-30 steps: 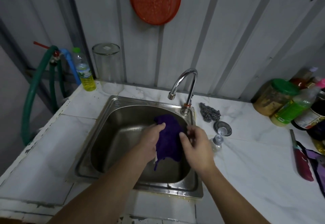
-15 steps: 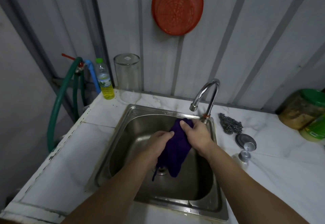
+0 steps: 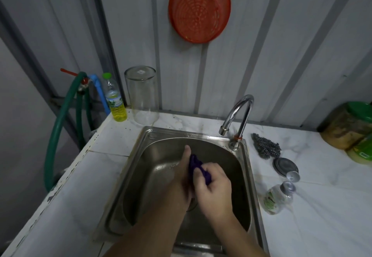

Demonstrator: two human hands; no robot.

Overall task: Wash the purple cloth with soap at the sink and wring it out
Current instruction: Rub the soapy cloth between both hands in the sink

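The purple cloth is bunched small between both my hands over the steel sink. My left hand presses against the cloth's left side, thumb pointing up. My right hand is closed around the cloth from the right; most of the fabric is hidden inside the two grips. The curved tap stands at the sink's back right corner, with no water visible from it. A small clear soap bottle lies on the counter to the right of the sink.
On the white counter: a steel scourer and a round metal lid at right, jars far right, a glass cylinder and yellow liquid bottle at back left. A green hose hangs left. An orange basket hangs on the wall.
The cloth hung loose and long between my hands; it is now squeezed into a tight bunch. Both hands have closed together lower in the sink, and the view has shifted left.
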